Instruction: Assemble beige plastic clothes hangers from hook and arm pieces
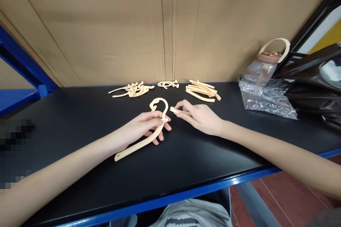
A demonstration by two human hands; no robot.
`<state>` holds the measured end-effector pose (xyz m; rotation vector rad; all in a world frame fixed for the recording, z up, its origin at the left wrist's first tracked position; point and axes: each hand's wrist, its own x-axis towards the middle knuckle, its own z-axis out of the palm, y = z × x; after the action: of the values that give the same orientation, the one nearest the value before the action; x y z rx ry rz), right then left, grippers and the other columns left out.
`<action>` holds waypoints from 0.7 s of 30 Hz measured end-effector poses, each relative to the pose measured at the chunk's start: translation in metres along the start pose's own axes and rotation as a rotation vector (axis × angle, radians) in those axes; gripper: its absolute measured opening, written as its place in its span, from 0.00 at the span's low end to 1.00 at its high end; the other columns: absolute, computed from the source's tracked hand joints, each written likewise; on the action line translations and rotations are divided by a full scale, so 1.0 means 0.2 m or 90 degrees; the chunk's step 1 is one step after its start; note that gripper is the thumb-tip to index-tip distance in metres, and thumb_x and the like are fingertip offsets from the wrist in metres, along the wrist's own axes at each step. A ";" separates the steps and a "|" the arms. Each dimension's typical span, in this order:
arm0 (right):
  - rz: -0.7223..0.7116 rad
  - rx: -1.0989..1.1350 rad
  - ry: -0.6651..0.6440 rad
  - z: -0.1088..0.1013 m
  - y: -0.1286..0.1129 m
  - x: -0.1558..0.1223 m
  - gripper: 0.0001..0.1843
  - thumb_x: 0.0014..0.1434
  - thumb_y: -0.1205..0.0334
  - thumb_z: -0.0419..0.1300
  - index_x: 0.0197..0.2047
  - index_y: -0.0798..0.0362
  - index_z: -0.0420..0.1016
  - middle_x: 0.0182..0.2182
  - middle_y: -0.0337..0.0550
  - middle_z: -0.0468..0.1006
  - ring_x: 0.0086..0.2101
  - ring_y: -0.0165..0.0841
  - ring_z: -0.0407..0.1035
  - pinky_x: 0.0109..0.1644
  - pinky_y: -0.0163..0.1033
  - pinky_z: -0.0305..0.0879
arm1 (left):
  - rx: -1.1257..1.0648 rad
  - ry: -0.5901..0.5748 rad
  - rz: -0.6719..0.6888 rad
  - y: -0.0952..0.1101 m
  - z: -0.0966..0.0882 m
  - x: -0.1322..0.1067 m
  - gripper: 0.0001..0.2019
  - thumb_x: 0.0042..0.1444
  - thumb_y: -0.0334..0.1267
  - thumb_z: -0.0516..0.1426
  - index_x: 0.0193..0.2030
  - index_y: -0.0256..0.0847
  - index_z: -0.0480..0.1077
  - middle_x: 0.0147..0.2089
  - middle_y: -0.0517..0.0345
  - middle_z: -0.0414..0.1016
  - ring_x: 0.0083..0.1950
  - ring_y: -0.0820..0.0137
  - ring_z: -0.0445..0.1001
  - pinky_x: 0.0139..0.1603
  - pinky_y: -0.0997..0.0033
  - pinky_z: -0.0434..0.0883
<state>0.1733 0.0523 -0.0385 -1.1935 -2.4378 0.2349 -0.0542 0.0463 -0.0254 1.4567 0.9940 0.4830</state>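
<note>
My left hand (pixel 142 127) is closed on a cream plastic hanger piece (pixel 149 138), a hook joined to one long curved arm that lies across the black table (pixel 80 120). My right hand (pixel 201 117) pinches a second cream arm piece (pixel 176 111), whose tip sits just right of the hook's base. The two pieces are close but apart. Most of the right-hand piece is hidden under the fingers.
Three piles of cream parts lie at the back: curved arms (pixel 133 89), small hooks (pixel 167 84), straighter arms (pixel 203 90). A clear bottle with a cream handle (pixel 262 65) stands on crinkled plastic wrap (pixel 266 97) beside a black bag (pixel 314 81). Cardboard (pixel 160 25) backs the table.
</note>
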 end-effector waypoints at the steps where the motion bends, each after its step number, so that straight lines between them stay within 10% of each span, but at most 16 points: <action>1: -0.002 0.004 0.001 0.00 0.00 0.00 0.13 0.69 0.52 0.45 0.50 0.49 0.60 0.33 0.37 0.78 0.30 0.31 0.70 0.32 0.34 0.55 | -0.002 0.001 0.000 0.00 0.00 0.00 0.11 0.59 0.43 0.56 0.43 0.39 0.70 0.42 0.56 0.75 0.33 0.73 0.75 0.31 0.73 0.76; 21: -0.088 -0.022 0.074 0.00 0.01 0.00 0.14 0.67 0.54 0.50 0.42 0.52 0.74 0.36 0.40 0.79 0.34 0.29 0.72 0.35 0.33 0.58 | 0.013 0.005 -0.007 0.01 -0.02 0.00 0.14 0.56 0.46 0.61 0.47 0.46 0.77 0.37 0.58 0.74 0.37 0.70 0.76 0.34 0.74 0.78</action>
<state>0.1750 0.0530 -0.0403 -1.0175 -2.4178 0.0800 -0.0562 0.0486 -0.0230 1.4676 1.0158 0.4729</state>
